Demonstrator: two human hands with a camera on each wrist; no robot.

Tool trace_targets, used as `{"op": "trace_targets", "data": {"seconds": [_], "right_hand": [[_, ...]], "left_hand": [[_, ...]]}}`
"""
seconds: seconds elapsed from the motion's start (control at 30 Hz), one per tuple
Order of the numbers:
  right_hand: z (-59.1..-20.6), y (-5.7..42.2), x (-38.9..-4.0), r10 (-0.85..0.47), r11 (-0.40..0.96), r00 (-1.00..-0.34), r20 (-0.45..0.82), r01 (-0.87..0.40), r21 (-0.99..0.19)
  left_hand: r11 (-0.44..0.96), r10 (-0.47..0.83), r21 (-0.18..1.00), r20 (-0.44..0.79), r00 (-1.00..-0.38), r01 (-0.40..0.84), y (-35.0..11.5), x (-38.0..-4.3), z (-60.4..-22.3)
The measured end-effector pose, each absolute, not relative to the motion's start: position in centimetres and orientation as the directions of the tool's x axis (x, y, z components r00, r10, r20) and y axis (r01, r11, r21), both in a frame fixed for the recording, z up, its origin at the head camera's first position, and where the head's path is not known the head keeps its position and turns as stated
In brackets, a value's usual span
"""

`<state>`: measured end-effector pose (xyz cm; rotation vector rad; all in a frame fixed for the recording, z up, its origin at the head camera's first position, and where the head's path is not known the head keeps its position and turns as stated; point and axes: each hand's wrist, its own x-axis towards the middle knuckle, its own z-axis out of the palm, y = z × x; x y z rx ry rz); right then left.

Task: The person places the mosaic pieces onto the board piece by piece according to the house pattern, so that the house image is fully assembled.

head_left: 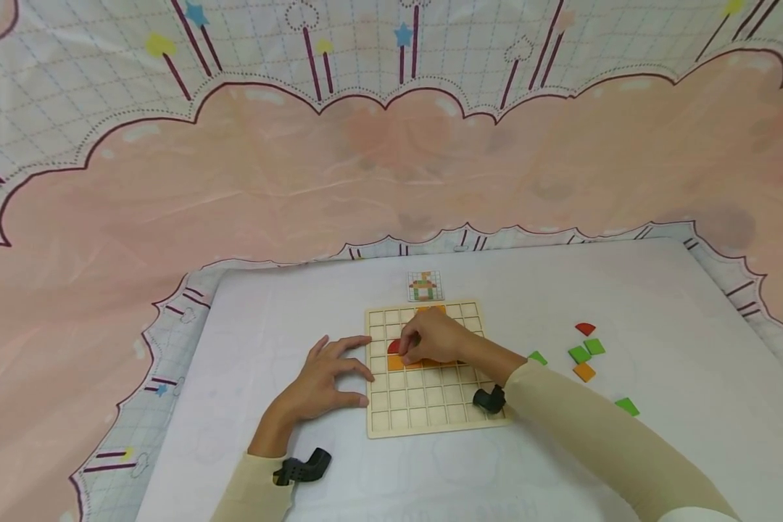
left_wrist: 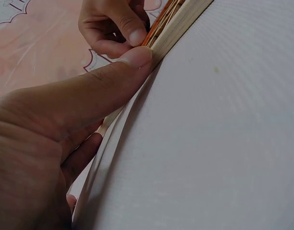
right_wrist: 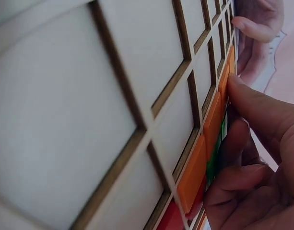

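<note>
The grid board (head_left: 407, 419) lies flat on the white worktop (head_left: 267, 304); take its middle in the head view as the centre of the dial, with 12 at the far edge. The left hand (head_left: 326, 380) is at 9 o'clock, fingers spread wide, tips at the board's side; the left wrist view shows its thumb on the pale rim. The right hand (head_left: 436, 335) reaches over the far half, its thumb and fingers bent close together, the thumb tip at a row of orange tiles (head_left: 396, 362). Whether it pinches a piece or only presses one, I cannot tell.

A red piece (head_left: 394, 347) sits on the board at 10 o'clock, and the right wrist view shows a green piece (right_wrist: 215, 160) beside the row, under the fingers. The loose tiles (head_left: 579, 354), mostly green, lie on the worktop around 3 o'clock; a small pattern card (head_left: 425, 286) is at 12, just beyond the board.

The tiles look thin, stiff and light, probably painted wood, with smooth faces that may slide under a fingertip. Best hold: two opposite edges between thumb and forefinger, then a flat push on the face, since a seated tile leaves little edge to grip. The board seems rigid but light enough to skid, so its rim at 9 o'clock is a sensible place to steady it.
</note>
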<state>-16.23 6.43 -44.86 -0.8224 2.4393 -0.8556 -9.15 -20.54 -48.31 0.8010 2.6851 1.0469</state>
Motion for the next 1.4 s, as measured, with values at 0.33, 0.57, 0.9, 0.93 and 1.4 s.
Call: {"op": "trace_targets", "data": {"seconds": [0.33,0.57,0.9,0.93,1.4], "right_hand": [[-43.9,9.4,-17.0,-0.628,0.592,-0.751,-0.204,-0.29,-0.752],[-42.2,13.0,-17.6,-0.58,0.631,-0.785,-0.218,-0.265,-0.729],[-40.8,20.3,-18.6,-0.503,0.707,-0.834,-0.227,-0.245,-0.664],[-40.7,21.1,-18.7,-0.49,0.719,-0.84,-0.232,-0.239,-0.653],[-40.7,31.0,-17.6,-0.374,0.814,-0.855,-0.36,-0.116,-0.57]], "left_hand": [[0.621,0.52,0.666,0.046,-0.853,0.414,-20.3,-9.0,-48.3],[0.631,0.516,0.657,0.043,-0.856,0.413,-20.3,-8.9,-48.3],[0.636,0.516,0.654,0.033,-0.856,0.409,-20.3,-9.0,-48.3],[0.637,0.516,0.653,0.033,-0.856,0.409,-20.3,-8.9,-48.3],[0.642,0.514,0.645,0.039,-0.857,0.414,-20.3,-8.9,-48.5]]}}
